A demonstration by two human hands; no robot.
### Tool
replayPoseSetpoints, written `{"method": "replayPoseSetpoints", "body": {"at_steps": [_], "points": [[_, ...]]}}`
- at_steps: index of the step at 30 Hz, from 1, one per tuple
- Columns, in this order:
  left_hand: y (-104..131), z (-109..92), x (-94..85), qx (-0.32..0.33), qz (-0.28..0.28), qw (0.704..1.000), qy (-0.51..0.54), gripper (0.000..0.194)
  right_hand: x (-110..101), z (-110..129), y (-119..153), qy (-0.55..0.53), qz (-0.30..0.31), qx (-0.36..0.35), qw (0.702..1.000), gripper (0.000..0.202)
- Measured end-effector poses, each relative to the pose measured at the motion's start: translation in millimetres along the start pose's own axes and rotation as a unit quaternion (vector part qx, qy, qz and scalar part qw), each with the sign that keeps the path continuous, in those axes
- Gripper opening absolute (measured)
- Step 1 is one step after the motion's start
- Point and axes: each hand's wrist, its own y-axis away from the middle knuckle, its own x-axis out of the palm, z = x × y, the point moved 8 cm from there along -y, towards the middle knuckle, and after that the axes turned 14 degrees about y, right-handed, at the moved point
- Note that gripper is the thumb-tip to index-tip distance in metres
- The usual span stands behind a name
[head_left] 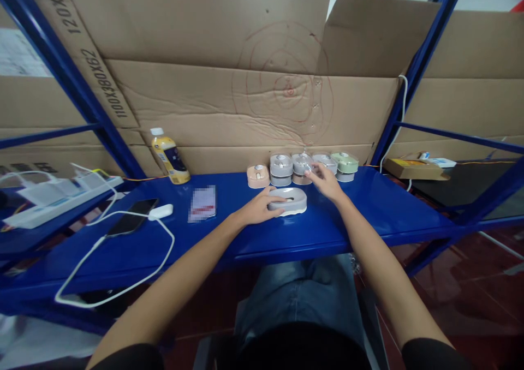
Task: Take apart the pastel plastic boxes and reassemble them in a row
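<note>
A grey oval box (287, 201) with a pale base and a dark slot in its top sits on the blue shelf. My left hand (262, 206) grips its left end, thumb at the front and fingers over the top. Behind it stands a row of small containers with clear lids. My right hand (325, 181) is up against a grey-topped container (302, 163) there, thumb and fingers apart; contact with its lid is hard to make out. At the row's left is a peach container (258, 178), beside another grey one (281, 168). A green-topped one (345, 165) ends the row.
On the blue shelf (262, 244) stand a yellow drink bottle (172, 160) and a phone (202, 203). Further left lie a dark phone (133, 217), a white cable (170, 250) and a power strip (61, 201). Cardboard (184, 97) walls the back; blue posts (421, 64) rise at both sides.
</note>
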Motion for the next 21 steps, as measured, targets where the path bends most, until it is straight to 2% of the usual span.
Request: {"method": "replayPoseSetpoints", "body": {"at_steps": [3,7,9,11,14,16,18,21], "points": [[-1.0,-0.8,-8.0,0.005,-0.043,0.999,0.007,0.044,-3.0,-5.6,-2.0,0.002,-0.021,0.014,1.000,0.064],[4.3,0.3,-40.9,0.017,-0.199,0.980,0.019,0.046,-10.7,-3.4,-1.2,-0.006,-0.057,0.013,0.998,0.062],[8.7,-0.1,-51.9,0.022,-0.245,0.969,0.018,0.047,-15.7,-2.7,-0.8,-0.021,-0.078,0.016,0.997,0.059],[9.0,-2.1,-49.9,0.025,-0.224,0.974,0.009,0.046,-17.8,-2.5,-0.9,-0.030,-0.083,0.016,0.996,0.059],[6.4,-4.4,-29.3,0.018,-0.126,0.992,-0.003,0.045,-13.7,1.7,-0.6,-0.023,-0.055,-0.012,0.998,0.063],[5.9,-4.9,-14.6,0.013,-0.072,0.997,-0.005,0.046,-4.7,9.4,1.4,-0.024,0.001,-0.055,0.998,0.069],[5.8,-3.6,-4.3,0.005,-0.043,0.999,-0.004,0.052,8.6,20.2,6.8,-0.024,0.083,-0.110,0.990,0.074],[5.0,1.6,-0.6,-0.012,-0.049,0.999,0.010,0.078,26.8,35.5,18.5,0.007,0.180,-0.183,0.966,0.079]]}}
